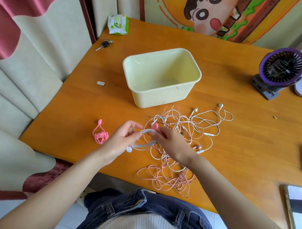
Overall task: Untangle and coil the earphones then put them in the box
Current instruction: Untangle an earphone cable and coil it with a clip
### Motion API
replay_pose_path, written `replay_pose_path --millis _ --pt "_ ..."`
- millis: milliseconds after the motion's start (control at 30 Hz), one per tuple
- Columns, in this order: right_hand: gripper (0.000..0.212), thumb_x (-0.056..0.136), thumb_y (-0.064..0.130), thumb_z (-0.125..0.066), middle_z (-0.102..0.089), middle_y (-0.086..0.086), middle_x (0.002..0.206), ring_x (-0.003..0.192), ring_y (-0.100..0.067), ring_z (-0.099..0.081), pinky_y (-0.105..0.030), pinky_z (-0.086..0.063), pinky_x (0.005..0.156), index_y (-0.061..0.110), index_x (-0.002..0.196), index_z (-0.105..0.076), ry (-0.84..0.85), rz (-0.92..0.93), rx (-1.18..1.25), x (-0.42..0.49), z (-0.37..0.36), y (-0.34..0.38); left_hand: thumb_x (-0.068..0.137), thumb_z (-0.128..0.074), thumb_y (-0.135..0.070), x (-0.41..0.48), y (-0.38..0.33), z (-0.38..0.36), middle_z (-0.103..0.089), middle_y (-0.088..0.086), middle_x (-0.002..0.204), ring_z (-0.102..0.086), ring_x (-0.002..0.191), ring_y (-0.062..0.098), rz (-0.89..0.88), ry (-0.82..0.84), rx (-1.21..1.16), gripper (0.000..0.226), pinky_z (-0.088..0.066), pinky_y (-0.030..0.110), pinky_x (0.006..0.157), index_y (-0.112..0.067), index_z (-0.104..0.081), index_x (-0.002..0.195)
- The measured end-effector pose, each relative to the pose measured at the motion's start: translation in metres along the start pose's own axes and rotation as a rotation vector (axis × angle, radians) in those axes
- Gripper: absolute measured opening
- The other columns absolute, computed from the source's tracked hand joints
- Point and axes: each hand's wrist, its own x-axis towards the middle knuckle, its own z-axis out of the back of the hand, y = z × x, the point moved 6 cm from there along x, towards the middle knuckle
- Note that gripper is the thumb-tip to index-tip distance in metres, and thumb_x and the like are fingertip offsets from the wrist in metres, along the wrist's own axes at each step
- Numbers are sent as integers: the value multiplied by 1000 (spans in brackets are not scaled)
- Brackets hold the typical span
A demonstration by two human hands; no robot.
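Two bare forearms reach forward; left hand (123,138) and right hand (171,143), close together, pinch a thin white earphone cord (148,131).

Colours: orange, pink, cream dominating.
Table (238,151) is showing orange wood grain; box (152,97) is reading pale yellow; earphones (176,122) are mixing pink and white; left coiled set (100,135) is running all pink; curtain (4,4) is showing red on cream, heart outlines; fan (282,65) is showing purple rim, black grille.

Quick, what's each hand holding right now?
Left hand: closed, pinching the partly coiled white earphone cable.
Right hand: closed, gripping the same cable.
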Motion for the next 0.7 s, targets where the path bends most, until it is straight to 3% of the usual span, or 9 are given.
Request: replay_pose_path --millis 100,167,233,300,467,567,700 --pt "37 97 30 -46 -44 3 62 50 -9 -34 -14 -27 43 -3 85 -54 -8 -35 25 3 -2 -2 98 -44 -21 -4 9 -2 -52 -5 91 -52 79 6 -3 2 168 15 -40 18 69 -23 -49 112" --pt "31 98 29 -45 -42 4 60 50 -9 -34 -13 -28 42 5 79 -51 0 -46 4 6 -6 -3 98 -44 -31 -6 14 -10 -53 -5 99 -54 92 14 -40 42 408 22 -40 27 77 -20 -50 116" --pt "29 98 27 -44 -42 4 60 50 -9 -34 -13 -28 42 7 78 -51 12 -73 -14 7 -8 -5 95 -48 -37 -9 15 -20 -53 -6 94 -55 89 19 -79 74 715 28 -35 32 76 -14 -51 112" --pt "29 99 27 -44 -42 4 59 49 -9 -35 -12 -28 40 9 79 -55 43 -104 -25 8 -10 -8 95 -51 -33 -11 14 -24 -57 -8 82 -56 79 19 -66 101 834 26 -34 33 72 -11 -53 110" --pt "31 98 30 -45 -40 2 58 47 -10 -31 -18 -24 42 9 77 -54 67 -183 16 8 -17 -21 102 -33 -20 -14 14 -25 -52 -8 77 -50 77 16 23 208 806 22 -34 31 71 -17 -54 94" --pt "31 98 31 -45 -38 2 57 47 -9 -30 -19 -24 43 8 79 -53 74 -210 57 7 -17 -23 103 -29 -19 -21 16 -28 -48 -8 77 -43 71 10 73 277 486 26 -35 20 66 -18 -48 87" --pt "35 98 33 -44 -37 2 57 47 -9 -28 -19 -23 43 15 69 -49 67 -187 95 4 -20 -19 103 -25 -19 -19 21 -23 -38 -3 69 -35 65 14 75 159 349 35 -31 27 64 -18 -41 73"
